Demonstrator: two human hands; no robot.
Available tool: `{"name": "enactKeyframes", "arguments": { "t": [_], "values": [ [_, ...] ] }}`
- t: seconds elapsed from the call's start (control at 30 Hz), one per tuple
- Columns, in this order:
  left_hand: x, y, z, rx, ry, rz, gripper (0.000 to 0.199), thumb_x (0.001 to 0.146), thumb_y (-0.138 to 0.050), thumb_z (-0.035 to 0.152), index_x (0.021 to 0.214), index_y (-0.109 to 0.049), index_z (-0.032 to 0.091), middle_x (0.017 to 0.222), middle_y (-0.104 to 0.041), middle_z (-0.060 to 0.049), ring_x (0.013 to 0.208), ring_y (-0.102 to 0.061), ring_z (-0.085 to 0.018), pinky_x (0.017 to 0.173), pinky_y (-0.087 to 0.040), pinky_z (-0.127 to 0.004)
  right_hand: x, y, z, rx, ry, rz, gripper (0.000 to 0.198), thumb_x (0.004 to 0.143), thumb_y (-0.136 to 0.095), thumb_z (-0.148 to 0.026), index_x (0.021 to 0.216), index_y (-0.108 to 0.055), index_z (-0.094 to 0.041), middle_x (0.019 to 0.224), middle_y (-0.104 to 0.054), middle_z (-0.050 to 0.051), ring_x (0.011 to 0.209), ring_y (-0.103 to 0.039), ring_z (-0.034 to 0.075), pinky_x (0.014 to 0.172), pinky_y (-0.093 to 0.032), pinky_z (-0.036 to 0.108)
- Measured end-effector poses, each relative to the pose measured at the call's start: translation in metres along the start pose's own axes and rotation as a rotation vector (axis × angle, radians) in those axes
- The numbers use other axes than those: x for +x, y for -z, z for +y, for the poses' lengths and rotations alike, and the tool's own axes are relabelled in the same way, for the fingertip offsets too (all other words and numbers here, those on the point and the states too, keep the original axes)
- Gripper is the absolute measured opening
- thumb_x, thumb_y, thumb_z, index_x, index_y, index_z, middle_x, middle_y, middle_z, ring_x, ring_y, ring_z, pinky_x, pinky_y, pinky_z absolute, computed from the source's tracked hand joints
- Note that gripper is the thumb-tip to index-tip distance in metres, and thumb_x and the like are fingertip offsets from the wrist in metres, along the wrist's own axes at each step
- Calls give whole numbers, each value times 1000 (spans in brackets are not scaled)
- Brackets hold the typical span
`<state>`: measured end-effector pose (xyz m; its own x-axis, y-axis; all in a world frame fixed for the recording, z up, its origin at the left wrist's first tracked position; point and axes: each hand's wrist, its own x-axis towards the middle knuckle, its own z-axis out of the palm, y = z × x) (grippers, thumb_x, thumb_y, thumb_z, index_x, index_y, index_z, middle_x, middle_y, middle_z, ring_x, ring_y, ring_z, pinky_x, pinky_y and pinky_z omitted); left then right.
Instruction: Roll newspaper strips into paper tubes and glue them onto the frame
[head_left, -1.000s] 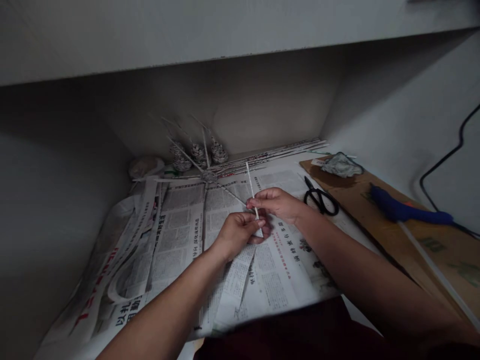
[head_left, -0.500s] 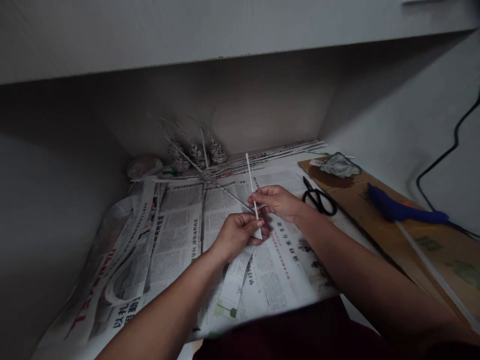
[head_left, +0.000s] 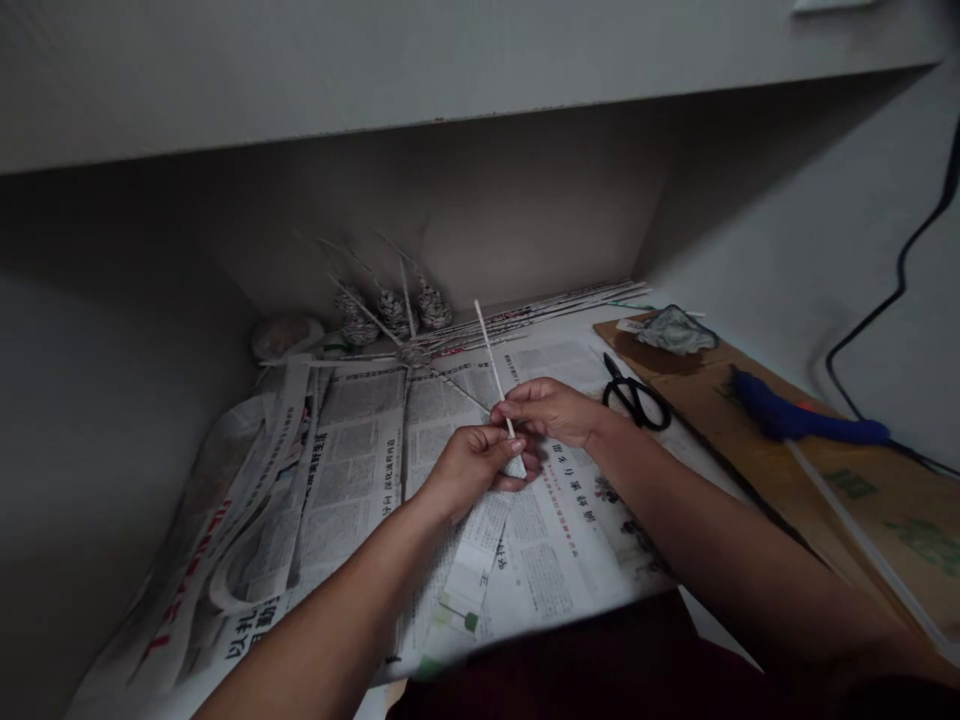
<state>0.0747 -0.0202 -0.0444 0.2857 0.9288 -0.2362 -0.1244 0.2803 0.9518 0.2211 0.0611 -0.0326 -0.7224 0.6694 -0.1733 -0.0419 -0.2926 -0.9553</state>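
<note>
My left hand pinches a newspaper strip at the wrapped lower end of a thin white stick. The strip's free end hangs toward the table's front edge. My right hand is closed on the thin white stick, just above my left hand. The stick points up and leans left. Beyond the hands lies a star-shaped piece of crossed paper tubes; one of its arms runs toward my fingers. Whether that arm touches them I cannot tell. My fingers hide where strip and stick meet.
Newspaper sheets cover the table. Black scissors lie right of my right hand. A blue glue gun and a crumpled grey cloth rest on cardboard. Several paper tubes and small woven pieces stand along the back.
The stick's upper end has swung left, so it leans more. My right hand has shifted slightly left and down along it. My left hand has stayed nearly in place.
</note>
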Motion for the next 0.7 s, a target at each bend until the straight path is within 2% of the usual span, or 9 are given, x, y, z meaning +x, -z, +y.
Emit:
{"name": "enactKeyframes", "arguments": {
  "t": [0.07, 0.13, 0.27, 0.33, 0.43, 0.53, 0.63, 0.7],
  "values": [
    [0, 0, 0, 3, 8, 3, 34, 74, -67, 40, 83, -67, 8, 85, -69, -14, 75, -66, -18, 64, -54, -29, 2, -2, 1, 12, 33, 123, 30, 61, -79, -35, 70, -66, -10, 63, -63, 2, 48, -53, 7, 45, -40, 18],
    [0, -1, 0, 3, 7, 9, 34, 74, -67, 41, 83, -67, 8, 86, -69, -14, 74, -66, -18, 64, -54, -29, 3, -3, 0, 14, 67, 186, 29, 60, -80, -34, 67, -63, -11, 65, -64, 2, 50, -54, 7, 45, -40, 17],
    [0, 0, 0, 3, -16, 13, 35, 74, -67, 42, 83, -67, 8, 84, -68, -13, 75, -65, -18, 63, -54, -29, 0, -2, 1, -86, 25, 25, 33, 70, -72, -42, 83, -66, -12, 59, -62, 1, 46, -52, 8, 42, -38, 18],
    [0, -1, -1, 8, -14, 10, 35, 72, -68, 42, 83, -68, 9, 81, -68, -12, 74, -65, -18, 63, -54, -28, 1, -2, 3, -139, 35, 37, 34, 69, -71, -44, 80, -66, -13, 52, -58, -1, 41, -49, 7, 40, -36, 18],
    [0, -1, -1, 27, -8, 4, 33, 72, -69, 40, 83, -68, 10, 81, -68, -11, 74, -65, -17, 62, -53, -27, 5, -4, 9, -187, 110, 186, 34, 65, -74, -46, 69, -63, -14, 47, -55, -3, 39, -46, 8, 39, -36, 19],
    [0, -1, -1, 34, 2, 11, 30, 73, -68, 40, 83, -67, 11, 80, -68, -9, 71, -64, -15, 60, -53, -26, 8, 1, 7, -316, 177, 265, 40, 71, -66, -54, 76, -67, -15, 61, -63, 2, 49, -53, 10, 46, -40, 21],
    [1, 1, 0, 18, 17, 19, 30, 74, -67, 39, 87, -67, 12, 81, -67, -8, 71, -64, -15, 61, -53, -25, 6, 27, -10, -640, 249, 519, 44, 85, -47, -54, 88, -70, -16, 85, -69, 7, 71, -61, 15, 63, -46, 24],
    [1, 2, 0, -3, 24, 22, 32, 73, -68, 39, 89, -67, 12, 81, -67, -8, 71, -64, -15, 62, -54, -27, -2, 57, -29, -1011, 204, 766, 38, 91, -42, -41, 91, -70, -15, 94, -68, 10, 87, -61, 19, 79, -44, 28]
  ]
}}
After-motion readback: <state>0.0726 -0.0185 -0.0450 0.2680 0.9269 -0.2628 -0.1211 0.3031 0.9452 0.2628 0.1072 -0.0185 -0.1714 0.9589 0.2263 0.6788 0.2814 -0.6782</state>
